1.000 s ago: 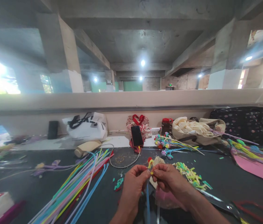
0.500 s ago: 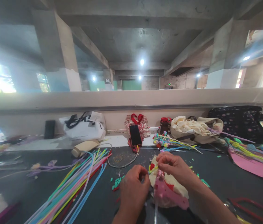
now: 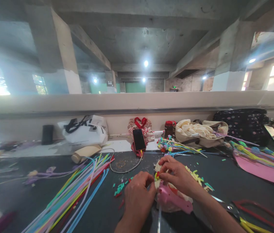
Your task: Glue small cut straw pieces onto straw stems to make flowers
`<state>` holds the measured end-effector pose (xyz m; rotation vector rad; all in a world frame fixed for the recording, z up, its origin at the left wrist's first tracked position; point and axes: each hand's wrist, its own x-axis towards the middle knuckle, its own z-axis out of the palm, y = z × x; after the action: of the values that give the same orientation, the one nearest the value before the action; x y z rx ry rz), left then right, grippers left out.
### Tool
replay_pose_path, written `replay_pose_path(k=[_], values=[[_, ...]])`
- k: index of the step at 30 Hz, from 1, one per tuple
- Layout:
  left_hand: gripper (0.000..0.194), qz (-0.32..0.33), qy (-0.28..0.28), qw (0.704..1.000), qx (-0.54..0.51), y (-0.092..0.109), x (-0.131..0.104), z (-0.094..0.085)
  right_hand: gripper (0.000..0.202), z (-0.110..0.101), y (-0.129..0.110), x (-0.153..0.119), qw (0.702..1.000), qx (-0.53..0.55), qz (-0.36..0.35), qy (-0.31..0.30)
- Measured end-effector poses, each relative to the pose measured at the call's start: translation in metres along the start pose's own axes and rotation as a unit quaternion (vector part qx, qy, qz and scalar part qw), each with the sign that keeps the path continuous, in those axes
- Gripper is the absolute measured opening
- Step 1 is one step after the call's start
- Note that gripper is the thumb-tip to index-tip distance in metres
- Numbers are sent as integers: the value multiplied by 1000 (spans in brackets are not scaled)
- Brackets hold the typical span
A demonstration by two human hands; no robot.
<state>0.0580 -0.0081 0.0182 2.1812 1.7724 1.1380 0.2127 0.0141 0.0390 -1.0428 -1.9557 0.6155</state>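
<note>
My left hand [image 3: 140, 191] is closed, thumb and forefinger pinched together just left of a pink hot glue gun [image 3: 172, 199]. Across from it, my right hand [image 3: 177, 174] is also pinched, above the gun's front end. A small red and yellow piece [image 3: 157, 176] shows at the right fingertips, between the two hands; whether either hand grips it is unclear. The glue gun lies on a crumpled cream cloth or pad [image 3: 173, 208], with a clear glue stick [image 3: 159, 216] running out toward me.
Colourful pipe cleaners [image 3: 78, 191] spread at left. Cut green bits [image 3: 119, 188] and yellow bits [image 3: 195, 176] flank the hands. Scissors [image 3: 234, 208] lie at right. Behind are a phone [image 3: 139, 139] with a cable, fuzzy flowers [image 3: 167, 144], a bottle [image 3: 168, 129] and bags.
My right hand has moved slightly left and down, closer to the red and yellow piece. More yellow bits and the scissors now show beside the right forearm. The view has shifted a little.
</note>
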Motion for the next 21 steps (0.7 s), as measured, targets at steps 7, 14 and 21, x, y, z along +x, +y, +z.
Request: replay_pose_path(k=[7,14,21], values=[[14,18,-12,1000,20,4,-3,-4,10,0,-3,-1,1000,-20,6,-2],[15,56,-6,998,33,3,-3,-4,11,3,3,0,1000,-21,9,2],[15,93,4,995,24,-4,-1,0,12,4,6,1,1000,-5,18,10]])
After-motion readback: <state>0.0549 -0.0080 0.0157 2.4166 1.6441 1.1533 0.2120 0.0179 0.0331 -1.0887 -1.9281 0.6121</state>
